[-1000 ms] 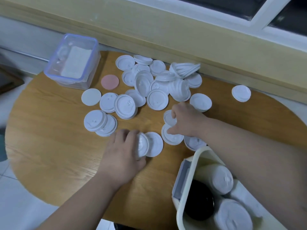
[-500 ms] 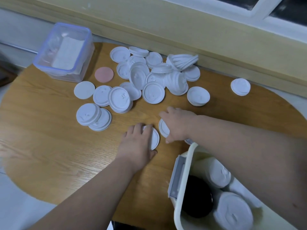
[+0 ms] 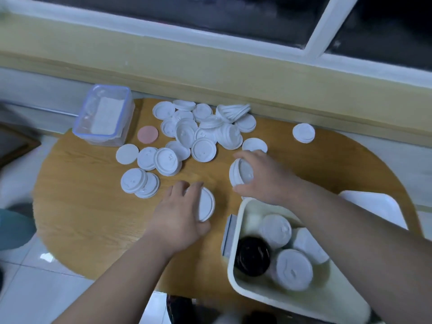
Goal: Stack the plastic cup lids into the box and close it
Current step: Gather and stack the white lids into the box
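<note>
Item: plastic cup lids (image 3: 203, 134), white, thin-moulded, most lying loose in an overlapping heap at the upper centre of the bench (image 3: 81, 195), with a few pairs to its left and one alone at the upper right. We held two lots. The left hand (image 3: 177, 213), at lower centre, had its fingers curled over a tilted lid (image 3: 207, 204) with the thumb under its near rim. The right hand (image 3: 264, 178), just to the right, clamped a short stack (image 3: 240, 175) on edge between thumb and fingers, just past the upper rim of the box (image 3: 292, 302) at lower right. Box contents: packed white lids (image 3: 292, 270) and one black lid (image 3: 253, 256). We judged the lids very light, springy and slick, apt to skate on the wood, and best taken by opposite rims with a gentle squeeze, since thin plastic would likely buckle. The white box cover (image 3: 374, 206) lay at right, beyond the box.
</note>
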